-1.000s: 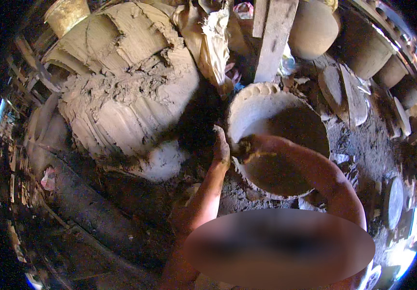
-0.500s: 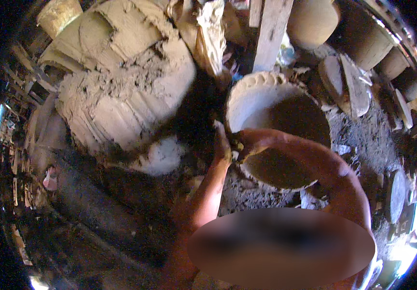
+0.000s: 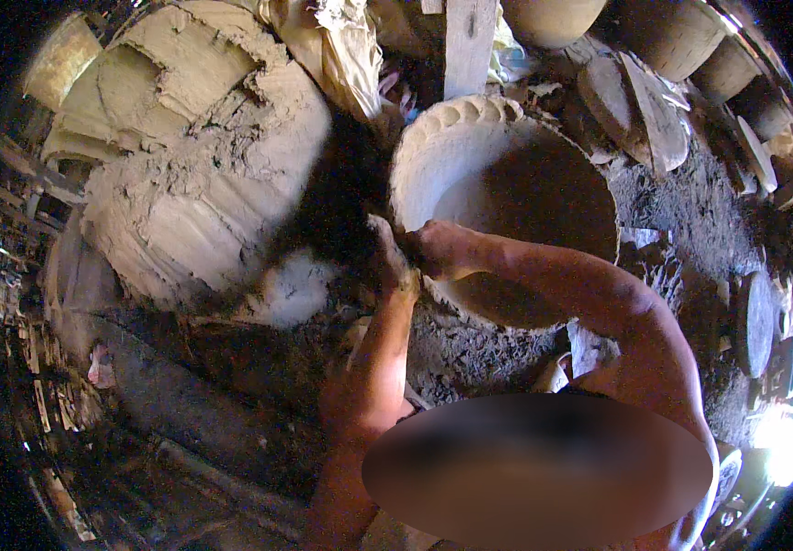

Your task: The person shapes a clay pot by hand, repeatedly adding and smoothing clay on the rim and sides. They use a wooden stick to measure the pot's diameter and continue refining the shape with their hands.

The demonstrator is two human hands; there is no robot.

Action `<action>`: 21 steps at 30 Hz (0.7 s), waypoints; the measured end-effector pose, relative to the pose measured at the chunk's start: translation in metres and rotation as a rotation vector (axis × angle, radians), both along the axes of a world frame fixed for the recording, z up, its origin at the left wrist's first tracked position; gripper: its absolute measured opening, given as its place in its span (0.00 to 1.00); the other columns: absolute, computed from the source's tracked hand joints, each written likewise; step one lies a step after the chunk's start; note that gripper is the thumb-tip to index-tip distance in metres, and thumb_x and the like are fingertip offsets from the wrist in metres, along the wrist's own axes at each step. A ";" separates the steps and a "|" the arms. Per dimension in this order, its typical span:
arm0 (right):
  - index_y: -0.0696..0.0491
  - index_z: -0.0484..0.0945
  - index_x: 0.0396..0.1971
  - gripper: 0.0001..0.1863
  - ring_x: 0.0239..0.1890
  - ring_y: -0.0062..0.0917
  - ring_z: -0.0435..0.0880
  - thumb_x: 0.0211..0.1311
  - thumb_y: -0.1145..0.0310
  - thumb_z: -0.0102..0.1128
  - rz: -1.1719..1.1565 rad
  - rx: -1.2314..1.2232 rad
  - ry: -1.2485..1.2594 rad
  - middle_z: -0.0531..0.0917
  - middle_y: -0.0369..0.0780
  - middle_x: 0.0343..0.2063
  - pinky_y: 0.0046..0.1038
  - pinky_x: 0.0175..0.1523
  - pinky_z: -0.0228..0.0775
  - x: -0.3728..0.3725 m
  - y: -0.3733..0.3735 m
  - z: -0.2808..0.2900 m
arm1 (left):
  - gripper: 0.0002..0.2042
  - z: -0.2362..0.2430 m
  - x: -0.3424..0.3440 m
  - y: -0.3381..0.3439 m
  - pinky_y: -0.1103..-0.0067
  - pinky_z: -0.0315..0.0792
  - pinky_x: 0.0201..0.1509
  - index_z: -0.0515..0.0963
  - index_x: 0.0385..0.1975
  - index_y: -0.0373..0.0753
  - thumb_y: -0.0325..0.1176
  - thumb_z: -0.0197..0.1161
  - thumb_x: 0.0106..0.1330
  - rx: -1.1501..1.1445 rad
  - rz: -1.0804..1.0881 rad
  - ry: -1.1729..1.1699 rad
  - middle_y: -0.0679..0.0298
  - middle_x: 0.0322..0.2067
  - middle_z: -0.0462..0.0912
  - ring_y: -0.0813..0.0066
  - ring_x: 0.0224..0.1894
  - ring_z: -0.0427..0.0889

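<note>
A large round clay pot (image 3: 415,170) stands in front of me. Its mouth faces up, and thumb-sized scallops run along the far left part of its rim. Its inside is lit on the left and shadowed on the right. My left hand (image 3: 387,255) is upright against the pot's outer left side, fingers stretched out and smeared with clay. Reaching across the pot's near side, my right hand (image 3: 431,248) is curled at the left rim, close to my left hand. Its fingertips are partly hidden, but the fingers look closed on the rim.
A big mound of wet clay (image 3: 203,202) lies left of the pot, with a smaller pale lump (image 3: 295,289) below it. A wooden post (image 3: 470,50) rises behind the pot. Other pots (image 3: 553,18) and flat boards (image 3: 658,119) stand at the far right.
The view has shifted, so the pot and clay mound appear further left and higher. My right hand has turned and curled more at the rim; my left hand stays beside it.
</note>
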State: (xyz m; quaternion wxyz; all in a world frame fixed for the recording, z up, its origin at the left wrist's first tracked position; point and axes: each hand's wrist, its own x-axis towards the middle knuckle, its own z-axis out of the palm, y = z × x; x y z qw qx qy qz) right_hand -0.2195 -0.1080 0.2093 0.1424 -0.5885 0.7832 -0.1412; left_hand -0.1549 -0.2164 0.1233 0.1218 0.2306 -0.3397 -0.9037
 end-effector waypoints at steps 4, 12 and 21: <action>0.59 0.79 0.38 0.17 0.30 0.39 0.83 0.46 0.68 0.62 -0.134 -0.168 -0.438 0.83 0.50 0.27 0.36 0.36 0.74 0.001 0.011 -0.001 | 0.42 0.007 -0.010 -0.010 0.70 0.51 0.70 0.59 0.65 0.37 0.69 0.38 0.64 -0.330 0.180 0.081 0.62 0.65 0.60 0.63 0.66 0.57; 0.52 0.82 0.33 0.09 0.31 0.39 0.83 0.52 0.68 0.59 -0.271 -0.093 -0.054 0.84 0.44 0.27 0.37 0.37 0.76 0.001 0.002 -0.028 | 0.29 -0.005 -0.005 -0.012 0.60 0.42 0.72 0.51 0.68 0.40 0.51 0.33 0.74 -0.081 0.207 0.102 0.61 0.68 0.53 0.64 0.69 0.50; 0.56 0.71 0.53 0.29 0.42 0.39 0.82 0.46 0.69 0.61 0.263 -0.643 -0.210 0.83 0.48 0.39 0.37 0.44 0.75 -0.005 0.044 -0.004 | 0.53 0.043 0.005 0.000 0.63 0.43 0.72 0.51 0.69 0.41 0.80 0.30 0.52 -0.265 -0.105 0.062 0.60 0.68 0.52 0.57 0.69 0.49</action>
